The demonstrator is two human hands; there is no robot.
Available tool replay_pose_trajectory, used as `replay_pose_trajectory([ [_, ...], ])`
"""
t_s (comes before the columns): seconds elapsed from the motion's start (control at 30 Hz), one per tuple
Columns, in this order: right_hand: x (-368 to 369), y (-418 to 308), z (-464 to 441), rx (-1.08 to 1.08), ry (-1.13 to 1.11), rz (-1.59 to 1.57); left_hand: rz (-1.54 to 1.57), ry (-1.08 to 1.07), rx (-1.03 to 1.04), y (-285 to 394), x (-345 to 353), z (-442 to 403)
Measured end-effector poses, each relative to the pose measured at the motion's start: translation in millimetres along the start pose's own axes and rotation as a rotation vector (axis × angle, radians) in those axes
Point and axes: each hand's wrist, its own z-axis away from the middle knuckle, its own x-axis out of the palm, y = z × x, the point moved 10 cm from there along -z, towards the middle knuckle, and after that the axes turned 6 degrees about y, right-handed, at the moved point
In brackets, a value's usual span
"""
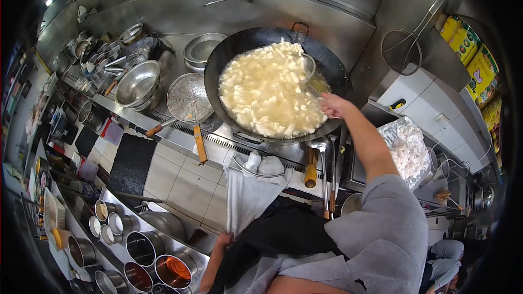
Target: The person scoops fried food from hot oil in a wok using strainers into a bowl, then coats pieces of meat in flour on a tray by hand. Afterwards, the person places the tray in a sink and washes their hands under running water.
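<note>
My right hand (333, 106) is closed around the handle of a ladle-like tool (309, 68) with a round head; whether that head is solid or mesh I cannot tell. Its head is at the right side of a large black wok (332, 68), among many pale, battered-looking pieces (267, 87) in bubbling yellowish oil. Low and near my body, my left hand (223, 241) grips a white cloth (239, 196), which hangs from the counter edge by the wok. Another ladle (321, 146) and a bamboo brush (311, 169) are just in front of the wok.
A wire strainer (189, 98) with a wooden handle lies left of the wok, near steel bowls (137, 84). To the right stands a tray of pale, coated pieces (407, 149). Several pots of sauce (177, 270) are at lower left. Another person's leg (444, 272) shows at lower right.
</note>
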Motion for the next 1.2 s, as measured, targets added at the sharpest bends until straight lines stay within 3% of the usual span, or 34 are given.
replay_pose_trajectory([
  [0.2, 89.2, -11.7, -8.9, -0.178, -0.029, -0.334, -0.094, 0.02, 0.154, -22.6, -1.6, -65.0],
  [0.3, 112.0, -16.7, 10.9, -0.26, 0.005, -0.472, -0.042, -0.007, 0.044, 60.1, -55.9, 9.7],
  [0.33, 114.6, -14.5, 17.0, -0.264, 0.004, -0.478, -0.002, -0.015, 0.118, 64.5, -57.6, 12.1],
  [0.37, 113.4, -11.8, 24.2, -0.284, 0.014, -0.455, 0.038, -0.025, 0.192, 68.1, -58.9, 14.3],
  [0.43, 113.1, -8.1, 43.6, -0.304, 0.035, -0.435, 0.213, -0.058, 0.12, 94.5, -72.4, 48.5],
  [0.5, 109.4, -10.4, 75.5, -0.346, 0.154, -0.163, 0.221, -0.07, 0.134, 86.7, -71.8, 54.1],
  [0.63, 95.5, -10.1, 108.1, -0.344, 0.229, 0.077, 0.209, -0.111, 0.125, 73.2, -69.3, 63.7],
  [0.87, 84.0, -0.8, 137.4, -0.367, 0.372, 0.051, 0.313, -0.216, 0.15, 79.3, -58.4, 40.2],
  [1.2, 74.7, 40.3, 204.3, -0.378, 0.354, 0.043, 0.35, -0.359, 0.138, 91.9, -52.0, 46.7],
])
